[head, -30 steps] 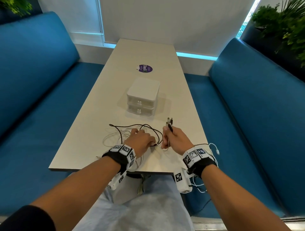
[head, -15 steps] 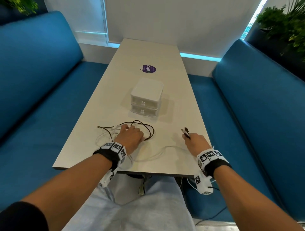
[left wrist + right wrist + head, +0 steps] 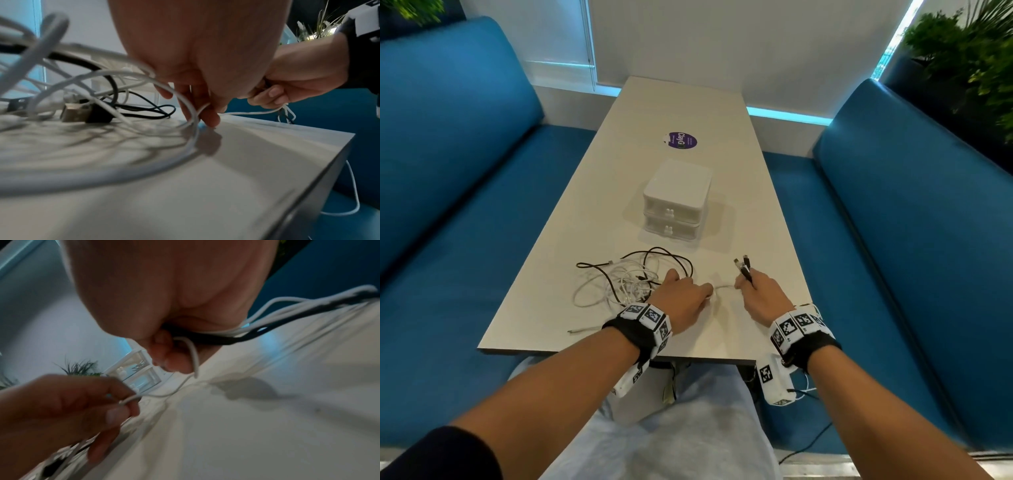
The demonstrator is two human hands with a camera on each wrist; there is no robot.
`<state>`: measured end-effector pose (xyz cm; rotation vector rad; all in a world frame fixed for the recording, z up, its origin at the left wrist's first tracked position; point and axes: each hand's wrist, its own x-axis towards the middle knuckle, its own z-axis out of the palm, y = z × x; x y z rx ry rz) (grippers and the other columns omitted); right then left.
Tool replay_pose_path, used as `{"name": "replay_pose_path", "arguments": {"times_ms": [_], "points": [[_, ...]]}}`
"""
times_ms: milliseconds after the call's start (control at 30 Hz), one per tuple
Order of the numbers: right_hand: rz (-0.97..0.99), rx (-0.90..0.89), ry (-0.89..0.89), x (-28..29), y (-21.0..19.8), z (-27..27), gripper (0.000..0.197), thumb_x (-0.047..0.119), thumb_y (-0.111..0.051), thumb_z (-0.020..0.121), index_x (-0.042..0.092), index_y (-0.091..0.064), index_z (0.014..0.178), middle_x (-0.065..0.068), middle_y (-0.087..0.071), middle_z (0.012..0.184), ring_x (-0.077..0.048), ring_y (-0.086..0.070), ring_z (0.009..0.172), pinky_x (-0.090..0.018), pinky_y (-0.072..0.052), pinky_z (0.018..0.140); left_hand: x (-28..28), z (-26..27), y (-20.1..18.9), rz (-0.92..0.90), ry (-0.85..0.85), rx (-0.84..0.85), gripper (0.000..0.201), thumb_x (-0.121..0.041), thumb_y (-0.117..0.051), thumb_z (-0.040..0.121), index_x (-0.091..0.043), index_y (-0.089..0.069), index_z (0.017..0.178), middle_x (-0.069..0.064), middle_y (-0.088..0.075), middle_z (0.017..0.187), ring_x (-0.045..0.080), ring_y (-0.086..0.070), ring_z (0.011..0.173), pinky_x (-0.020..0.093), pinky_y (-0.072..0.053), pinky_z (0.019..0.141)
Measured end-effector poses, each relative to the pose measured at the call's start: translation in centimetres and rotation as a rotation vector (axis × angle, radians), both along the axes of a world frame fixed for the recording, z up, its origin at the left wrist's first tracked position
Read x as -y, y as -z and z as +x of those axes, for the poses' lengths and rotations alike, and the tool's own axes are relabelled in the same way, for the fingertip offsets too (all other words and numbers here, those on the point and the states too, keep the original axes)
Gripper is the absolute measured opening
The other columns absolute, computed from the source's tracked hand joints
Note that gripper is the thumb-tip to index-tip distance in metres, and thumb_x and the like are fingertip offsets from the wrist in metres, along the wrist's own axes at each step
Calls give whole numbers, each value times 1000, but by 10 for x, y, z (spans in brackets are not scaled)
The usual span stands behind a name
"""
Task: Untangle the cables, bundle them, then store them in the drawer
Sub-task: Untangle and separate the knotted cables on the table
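From the head view, your left hand pinches a white cable beside the tangle on the table; your right hand is closed round several plug ends. The drawer unit stands just beyond, both drawers closed. Left wrist view: fingertips nip the white strand. Right wrist view: curled fingers clamp white and black leads.
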<state>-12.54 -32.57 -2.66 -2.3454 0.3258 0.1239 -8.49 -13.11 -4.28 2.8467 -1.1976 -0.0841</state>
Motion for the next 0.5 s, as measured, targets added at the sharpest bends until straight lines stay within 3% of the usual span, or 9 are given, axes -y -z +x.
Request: {"name": "replay_pose_path", "arguments": {"times_ms": [67,133,233,367,400,500], "points": [[40,71,-50,-6,1,-3,25,27,-42,104,21,-66,107,7,-65,87,-19,-60,78,-38,-53,82,4,1,-4,-22,18,-31,14,-23,-38,103,-19,-50,110,7,-68,82,30,-53,71,41,-32,91],[17,98,-131,-13,1,-4,25,23,-45,104,18,-68,112,3,-69,101,-19,-63,90,-36,-51,90,9,1,-7,-50,35,-54,16,-21,-37,103,-19,-48,114,6,-69,82,29,-51,68,36,-29,86],[-6,35,-195,-18,-2,-5,21,23,-45,103,17,-65,97,-4,-67,86,-21,-60,78,-44,-51,83,11,2,-10,-131,26,-87,20,-20,-37,103,-19,-47,120,3,-72,96,30,-61,80,38,-34,89],[159,-70,-160,-19,-5,-8,20,24,-45,103,20,-64,99,2,-55,68,-16,-51,56,-31,-46,57,7,2,-10,-200,-12,-171,23,-17,-44,99,-16,-49,122,6,-70,98,32,-62,87,41,-46,78],[138,-70,-157,-19,-5,-8,20,26,-45,103,20,-64,99,3,-56,68,-16,-52,57,-31,-46,58,6,2,-10,-193,-28,-188,20,-19,-44,100,-14,-49,119,8,-68,95,32,-62,86,42,-48,75],[-134,-71,-176,-8,2,-6,21,30,-46,102,21,-65,100,-4,-66,92,-23,-61,79,-33,-48,75,-2,6,-13,-132,-98,-195,21,-30,-40,106,-13,-50,112,11,-63,93,32,-60,82,40,-46,67]]}}
